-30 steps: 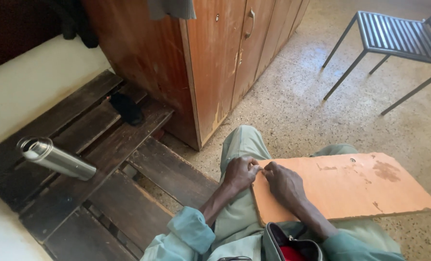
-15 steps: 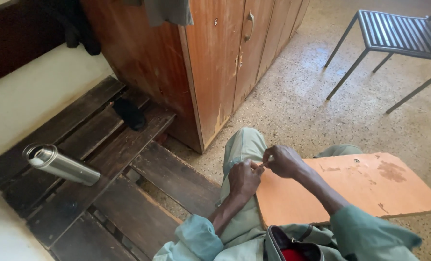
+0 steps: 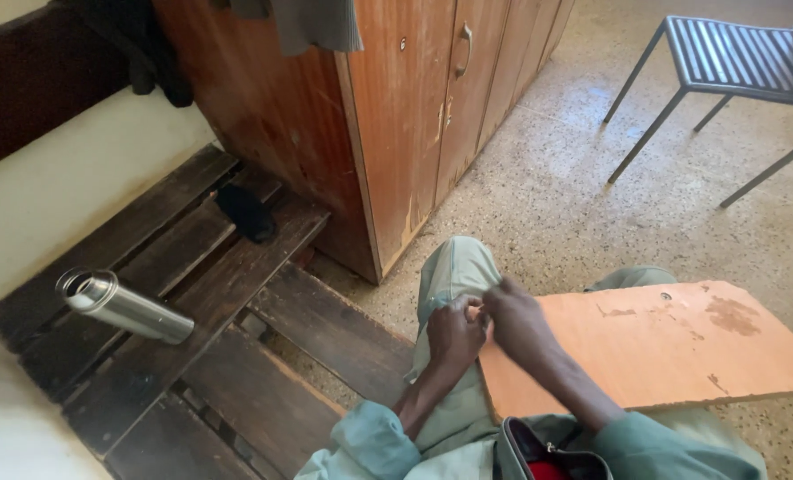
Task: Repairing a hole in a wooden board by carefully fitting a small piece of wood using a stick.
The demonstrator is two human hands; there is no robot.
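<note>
Fingers (image 3: 473,313) of both hands pinch together low in the middle; what they hold is too small to tell. Left hand (image 3: 454,336) touches right hand (image 3: 519,322) above the orange board (image 3: 663,347). Brown cupboard (image 3: 396,124) up top, shiny flask (image 3: 123,305) at left.

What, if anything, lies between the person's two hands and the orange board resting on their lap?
Nothing visible does. The left hand and right hand meet at the near left edge of the orange board, fingertips pinched together over the knee. Whether they hold something small is too fine to tell.
</note>
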